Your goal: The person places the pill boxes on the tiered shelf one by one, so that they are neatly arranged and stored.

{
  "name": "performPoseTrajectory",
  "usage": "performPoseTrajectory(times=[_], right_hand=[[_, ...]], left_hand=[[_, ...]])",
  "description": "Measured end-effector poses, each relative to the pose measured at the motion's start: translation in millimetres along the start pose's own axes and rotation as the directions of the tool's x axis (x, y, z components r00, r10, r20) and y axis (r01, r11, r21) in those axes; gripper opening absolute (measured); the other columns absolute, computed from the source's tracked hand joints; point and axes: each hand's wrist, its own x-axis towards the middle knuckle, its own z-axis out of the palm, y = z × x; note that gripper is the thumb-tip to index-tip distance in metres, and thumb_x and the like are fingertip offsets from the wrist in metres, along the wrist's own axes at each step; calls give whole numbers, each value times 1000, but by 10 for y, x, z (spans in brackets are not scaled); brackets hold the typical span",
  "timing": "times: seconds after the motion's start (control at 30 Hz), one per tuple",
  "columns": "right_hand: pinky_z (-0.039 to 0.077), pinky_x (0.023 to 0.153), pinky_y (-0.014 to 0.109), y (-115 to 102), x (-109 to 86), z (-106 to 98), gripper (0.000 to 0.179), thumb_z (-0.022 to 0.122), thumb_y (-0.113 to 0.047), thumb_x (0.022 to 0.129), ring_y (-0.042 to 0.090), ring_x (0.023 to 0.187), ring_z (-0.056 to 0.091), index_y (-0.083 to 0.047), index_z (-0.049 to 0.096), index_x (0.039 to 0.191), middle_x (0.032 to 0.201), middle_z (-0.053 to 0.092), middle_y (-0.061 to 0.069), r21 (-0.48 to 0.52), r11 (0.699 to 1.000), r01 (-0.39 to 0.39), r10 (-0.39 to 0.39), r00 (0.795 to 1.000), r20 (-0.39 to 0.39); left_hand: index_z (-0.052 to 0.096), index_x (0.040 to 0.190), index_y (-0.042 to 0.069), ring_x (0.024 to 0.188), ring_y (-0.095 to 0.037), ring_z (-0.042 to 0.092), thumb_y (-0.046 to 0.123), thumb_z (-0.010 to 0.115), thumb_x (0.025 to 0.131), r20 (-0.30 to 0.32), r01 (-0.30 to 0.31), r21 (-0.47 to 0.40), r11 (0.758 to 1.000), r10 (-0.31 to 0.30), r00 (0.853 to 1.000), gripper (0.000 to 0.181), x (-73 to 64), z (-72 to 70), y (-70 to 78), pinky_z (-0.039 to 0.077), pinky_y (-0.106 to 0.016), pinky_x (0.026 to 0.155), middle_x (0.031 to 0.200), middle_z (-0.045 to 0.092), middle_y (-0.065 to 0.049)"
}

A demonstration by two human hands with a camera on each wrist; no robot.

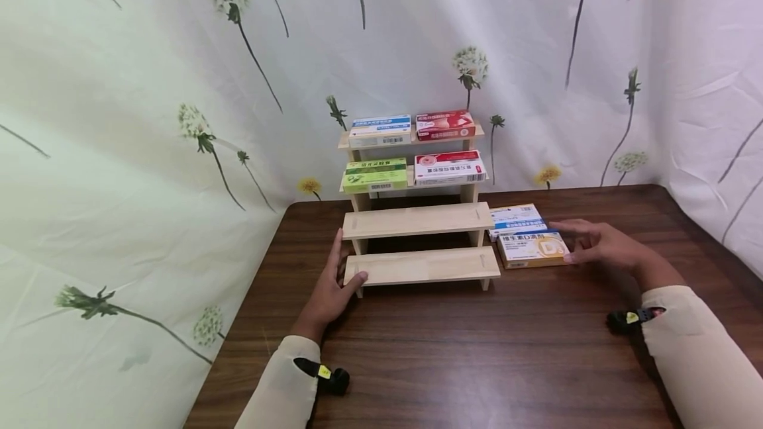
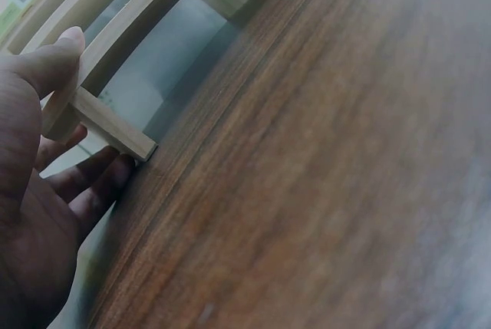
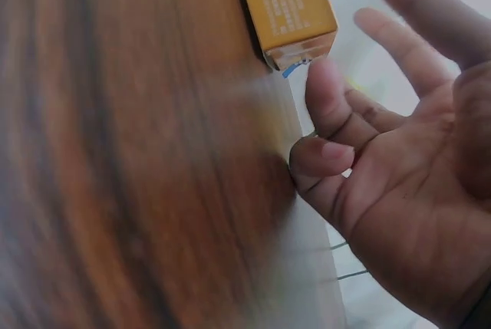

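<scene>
A pale wooden stepped rack [image 1: 417,220] stands on the table, seen in the head view. My left hand [image 1: 331,286] grips its left end, the thumb over the lowest step and the fingers around the side; the left wrist view shows fingers beside the rack's leg [image 2: 115,124]. Right of the rack lies a white and orange medicine box [image 1: 532,249] marked with a D. Behind it is a white and blue medicine box [image 1: 515,217]. My right hand [image 1: 608,250] is at the orange box's right end, fingers spread and partly bent; in the right wrist view a fingertip is close to that end.
On the top step are a blue and white box [image 1: 380,131] and a red box [image 1: 446,124]. A green box [image 1: 375,175] and a white and red box [image 1: 450,169] lie one step lower. Flower-patterned cloth [image 1: 393,51] hangs behind the brown table [image 1: 429,343].
</scene>
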Motion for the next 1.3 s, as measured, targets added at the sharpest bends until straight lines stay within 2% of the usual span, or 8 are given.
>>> performPoseTrajectory(times=[0.23,0.3,0.53,0.73,0.97,1.3], right_hand=[[48,69,27,17,-3,45,78,89,-13,91,12,71,56,-13,55,162,164,45,29,47,998,36,-36,999,1],[49,68,28,26,-3,58,80,90,-14,90,12,71,56,-13,55,162,164,45,26,54,998,25,-25,1000,-1],[45,77,27,50,-1,75,79,89,-18,91,12,88,56,-9,55,161,166,44,29,16,1000,24,-24,1000,7],[44,81,25,30,11,97,77,89,-19,92,12,94,56,-5,56,159,158,50,27,-22,999,33,-33,999,13],[40,88,25,18,24,121,78,91,-25,91,19,110,52,-9,57,160,165,47,28,-79,997,0,1,1000,10],[41,91,26,45,40,145,77,91,-26,91,26,119,50,-9,58,158,163,50,30,-86,996,-18,20,1000,15]], left_hand=[[-4,173,51,155,-45,49,30,76,106,-1,8,8,1000,-8,1000,106,14,-4,-10,49,-66,117,174,37,-20],[-4,173,51,155,-45,48,30,75,106,0,7,10,1000,-7,1000,106,13,-4,-10,49,-66,117,174,36,-20],[-4,174,51,154,-45,50,29,75,106,3,0,9,1000,0,1000,106,2,-5,-5,50,-66,116,173,37,-20],[-4,174,50,154,-45,50,28,75,106,1,-1,11,1000,1,1000,106,1,-1,11,50,-66,116,174,37,-20],[-4,174,50,153,-45,51,28,75,107,1,-1,13,1000,1,1000,106,-1,1,6,50,-66,116,174,38,-20],[-3,174,51,154,-45,50,27,75,107,0,-1,9,1000,1,1000,106,1,0,-5,50,-66,116,174,37,-19]])
